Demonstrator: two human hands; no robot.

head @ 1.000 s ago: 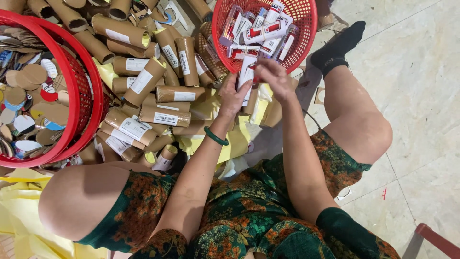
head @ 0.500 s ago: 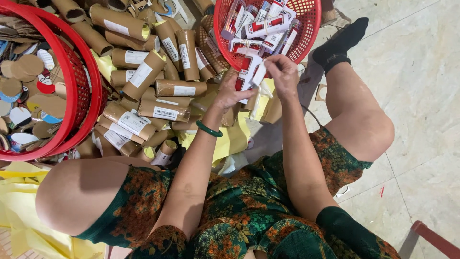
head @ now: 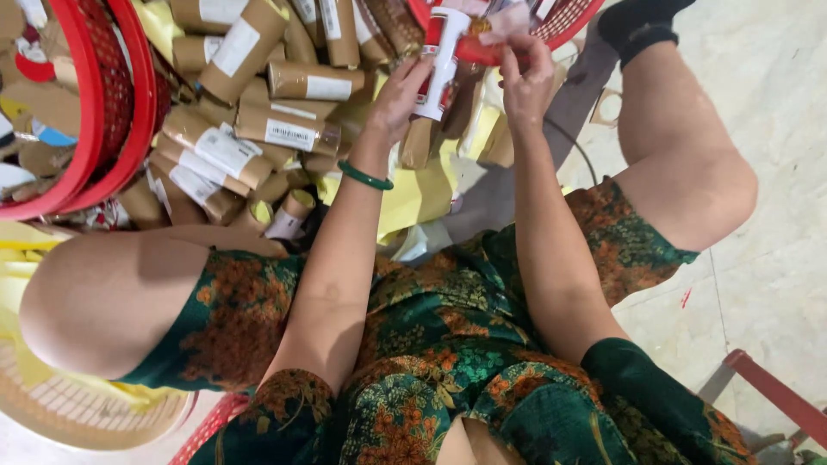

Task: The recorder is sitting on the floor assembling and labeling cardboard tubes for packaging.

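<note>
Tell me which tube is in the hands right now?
The red-and-white tube, upright between the left hand and right hand. The brown cardboard tubes all lie loose in the pile.

two hands: left hand [head: 398, 93], right hand [head: 525, 79]. one red-and-white tube [head: 439, 60] between them. one green bangle [head: 364, 177]. two red baskets [head: 103, 103] in view. roughly fifteen brown cardboard tubes [head: 297, 82]; exact number unclear.

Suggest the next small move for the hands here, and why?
Probably slide the red-and-white tube into the brown cardboard tube just below it. The left hand grips the red-and-white tube upright, the right hand pinches at its top, and similar cardboard tubes lie piled alongside.
</note>
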